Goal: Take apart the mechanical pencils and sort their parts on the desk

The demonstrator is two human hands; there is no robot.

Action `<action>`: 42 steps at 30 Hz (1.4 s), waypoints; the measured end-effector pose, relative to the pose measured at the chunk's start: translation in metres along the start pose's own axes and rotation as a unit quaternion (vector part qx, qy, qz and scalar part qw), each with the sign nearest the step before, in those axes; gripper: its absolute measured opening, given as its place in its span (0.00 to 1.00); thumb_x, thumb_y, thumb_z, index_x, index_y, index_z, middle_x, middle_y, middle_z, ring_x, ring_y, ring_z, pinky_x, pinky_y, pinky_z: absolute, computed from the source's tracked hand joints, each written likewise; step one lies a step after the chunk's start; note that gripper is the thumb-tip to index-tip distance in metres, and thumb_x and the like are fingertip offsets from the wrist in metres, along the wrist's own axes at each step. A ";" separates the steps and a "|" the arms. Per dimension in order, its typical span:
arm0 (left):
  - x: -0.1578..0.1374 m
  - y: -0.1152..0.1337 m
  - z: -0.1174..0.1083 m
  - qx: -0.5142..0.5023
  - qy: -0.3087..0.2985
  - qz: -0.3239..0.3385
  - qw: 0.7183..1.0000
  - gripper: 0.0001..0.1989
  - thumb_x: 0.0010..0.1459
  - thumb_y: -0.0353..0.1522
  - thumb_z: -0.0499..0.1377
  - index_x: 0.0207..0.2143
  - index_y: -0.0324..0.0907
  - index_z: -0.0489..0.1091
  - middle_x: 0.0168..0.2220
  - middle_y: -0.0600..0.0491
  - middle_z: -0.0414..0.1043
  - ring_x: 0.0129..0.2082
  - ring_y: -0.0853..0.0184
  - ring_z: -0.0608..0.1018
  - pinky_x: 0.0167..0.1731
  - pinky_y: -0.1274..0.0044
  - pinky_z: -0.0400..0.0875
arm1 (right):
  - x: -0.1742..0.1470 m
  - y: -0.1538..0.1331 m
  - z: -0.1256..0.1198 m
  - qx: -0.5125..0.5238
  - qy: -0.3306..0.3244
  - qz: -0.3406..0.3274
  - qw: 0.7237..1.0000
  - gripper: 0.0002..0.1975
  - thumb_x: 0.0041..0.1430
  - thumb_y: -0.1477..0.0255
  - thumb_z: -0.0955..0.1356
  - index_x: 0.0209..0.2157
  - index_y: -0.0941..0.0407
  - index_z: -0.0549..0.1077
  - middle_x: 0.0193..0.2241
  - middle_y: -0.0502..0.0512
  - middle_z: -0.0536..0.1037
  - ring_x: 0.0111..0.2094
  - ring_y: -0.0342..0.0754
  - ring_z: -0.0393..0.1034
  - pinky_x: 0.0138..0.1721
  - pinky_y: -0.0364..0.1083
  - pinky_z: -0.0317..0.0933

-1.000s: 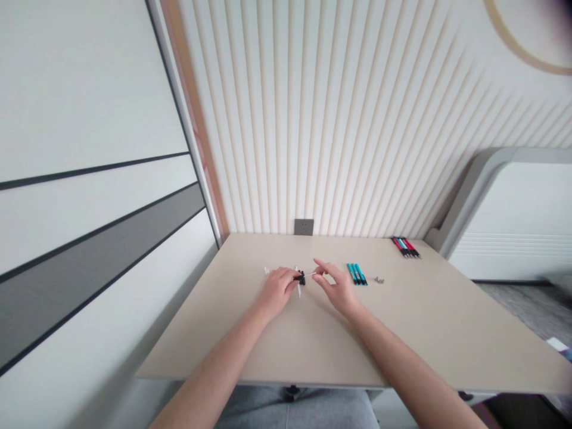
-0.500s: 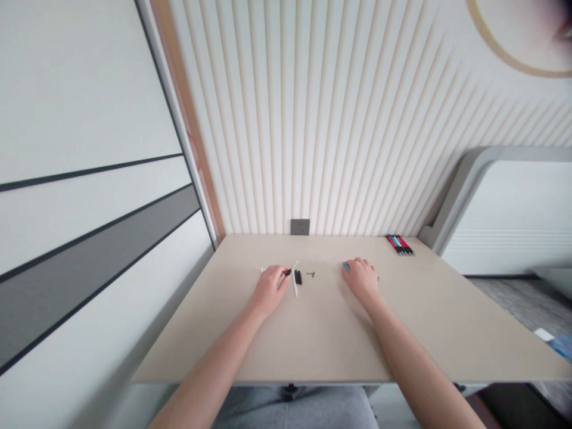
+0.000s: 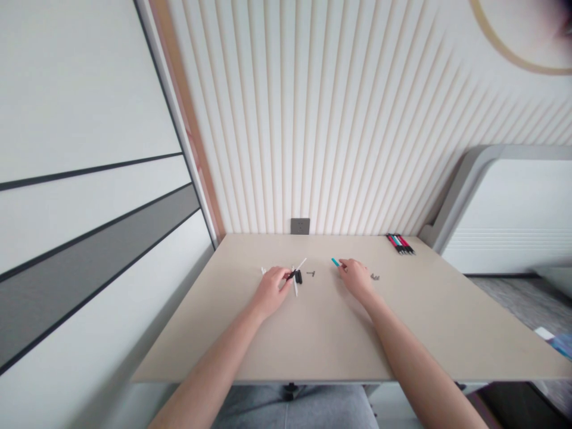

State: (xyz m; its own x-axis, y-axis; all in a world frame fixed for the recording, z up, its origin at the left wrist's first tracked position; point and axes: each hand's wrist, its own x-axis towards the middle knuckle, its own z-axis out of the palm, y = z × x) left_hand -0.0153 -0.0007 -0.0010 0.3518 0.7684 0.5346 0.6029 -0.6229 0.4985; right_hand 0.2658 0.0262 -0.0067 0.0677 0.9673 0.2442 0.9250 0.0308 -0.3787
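My left hand is closed in a pinch on a black pen part, from which a thin white rod points up and to the right. Beneath and beside it lie black tube pieces and another white rod on the table. My right hand grips a blue pen barrel, whose far end sticks out to the left of the fingers. Between the hands rest small dark metal pieces. Beside the right hand sit several small grey parts, too small to name.
Several red, blue and black pens lie in a row at the back right of the beige table. White bits are left of my left hand. A dark wall socket is just behind the table.
My right hand has shifted slightly left, with more of the blue barrel showing and the grey parts uncovered. The black part and its white rod in my left hand have moved slightly right.
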 end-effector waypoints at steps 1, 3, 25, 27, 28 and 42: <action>0.000 0.000 0.000 0.003 -0.009 0.003 1.000 0.05 0.60 0.28 0.55 0.39 0.42 0.68 0.36 0.51 0.72 0.39 0.64 0.73 0.41 0.72 0.67 | 0.002 0.000 0.002 0.054 0.017 -0.013 0.998 0.16 0.60 0.71 0.61 0.44 0.57 0.76 0.38 0.62 0.78 0.39 0.53 0.72 0.41 0.50 0.60; 0.000 0.001 0.000 0.007 -0.026 0.005 1.000 0.06 0.60 0.28 0.55 0.40 0.42 0.69 0.36 0.51 0.72 0.39 0.64 0.73 0.41 0.72 0.67 | 0.005 0.000 0.007 0.174 0.053 -0.030 0.983 0.18 0.62 0.66 0.61 0.46 0.59 0.75 0.38 0.62 0.78 0.37 0.52 0.72 0.39 0.49 0.63; -0.003 0.010 -0.001 0.111 -0.164 0.117 0.973 0.09 0.63 0.30 0.55 0.44 0.44 0.72 0.38 0.50 0.73 0.41 0.63 0.73 0.44 0.71 0.64 | 0.001 -0.027 -0.004 0.676 -0.018 0.112 0.729 0.21 0.50 0.56 0.71 0.42 0.51 0.67 0.40 0.54 0.78 0.33 0.47 0.74 0.28 0.42 0.66; -0.003 0.010 -0.001 0.113 -0.167 0.117 0.972 0.09 0.63 0.31 0.54 0.44 0.44 0.73 0.37 0.50 0.72 0.41 0.63 0.73 0.44 0.71 0.64 | 0.001 -0.026 -0.003 0.663 -0.020 0.098 0.742 0.20 0.50 0.56 0.71 0.41 0.52 0.69 0.42 0.55 0.77 0.34 0.45 0.73 0.30 0.42 0.66; -0.003 0.010 -0.001 0.114 -0.168 0.116 0.972 0.10 0.63 0.31 0.54 0.44 0.45 0.73 0.37 0.50 0.72 0.41 0.63 0.72 0.44 0.71 0.64 | 0.000 -0.026 -0.003 0.656 -0.021 0.092 0.749 0.20 0.50 0.56 0.71 0.41 0.53 0.70 0.42 0.55 0.77 0.34 0.45 0.72 0.31 0.42 0.65; -0.005 0.007 0.001 0.101 -0.162 0.089 0.977 0.09 0.61 0.31 0.56 0.43 0.45 0.73 0.38 0.50 0.71 0.42 0.63 0.73 0.45 0.71 0.66 | -0.005 -0.033 0.003 0.562 -0.059 0.035 0.824 0.22 0.53 0.53 0.68 0.41 0.56 0.72 0.33 0.55 0.78 0.23 0.41 0.65 0.25 0.42 0.59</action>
State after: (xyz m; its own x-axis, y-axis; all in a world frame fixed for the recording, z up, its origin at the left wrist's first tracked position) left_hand -0.0123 -0.0087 -0.0003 0.6530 0.6772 0.3392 0.6293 -0.7343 0.2545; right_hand 0.2336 0.0209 0.0020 0.0078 0.9925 0.1222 -0.0148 0.1223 -0.9924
